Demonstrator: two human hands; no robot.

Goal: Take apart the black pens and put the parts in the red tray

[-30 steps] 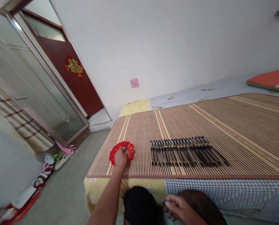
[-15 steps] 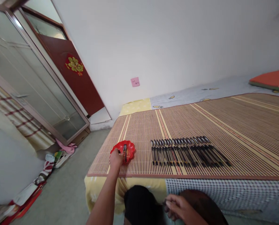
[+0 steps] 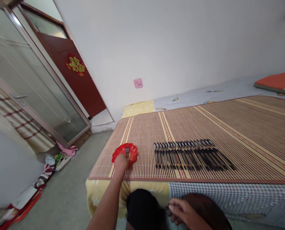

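My left hand [image 3: 121, 163] reaches into the red scalloped dish [image 3: 133, 147] near the mat's left front edge. Its fingers are curled down beside a few dark pens [image 3: 127, 150] lying in the dish, and it covers their lower ends; what the fingertips grip is hidden. My right hand [image 3: 182, 212] rests low by my lap in front of the bed edge, fingers closed in a loose curl, with anything inside not discernible. Right of the dish, a long row of dark pens [image 3: 181, 155] lies side by side on the striped mat [image 3: 144, 137].
The mat covers a bed with a yellow and checked sheet [image 3: 204, 191]. An orange folded item [image 3: 276, 80] lies at the far right. A pink note [image 3: 138, 83] is on the wall. A glazed door [image 3: 44, 83] and floor clutter [image 3: 49, 169] are at left.
My left hand has moved slightly right and deeper over the dish, now covering the lower part of the pens there. My right hand and the pen row stay put.
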